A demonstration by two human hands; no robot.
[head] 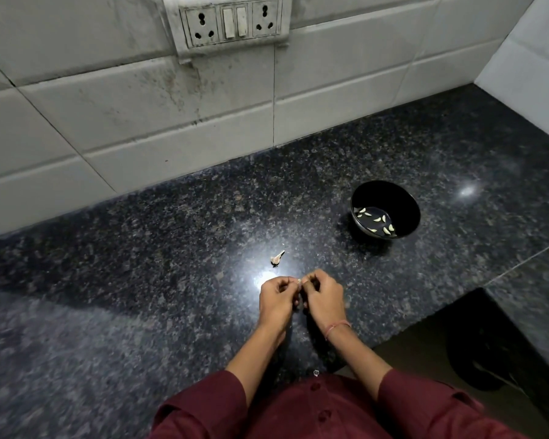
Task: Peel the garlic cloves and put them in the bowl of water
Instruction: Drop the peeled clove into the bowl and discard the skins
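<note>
Left grip (276, 296) and right grip (324, 299) together pinch a garlic clove (299, 281), near the black bowl (389, 196) of peeled cloves (377, 219).

Garlic clove (299, 281) mostly behind fingers (313, 280)

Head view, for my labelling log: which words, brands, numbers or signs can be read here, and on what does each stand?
None can be read anywhere in this view.
Wall switchboard: two sockets and two switches, no print visible.
Black bowl: plain, no label.
Granite counter: speckle only, no writing.
Wall tiles: stains, no writing.
Maroon shirt: buttons, no logo.
</note>
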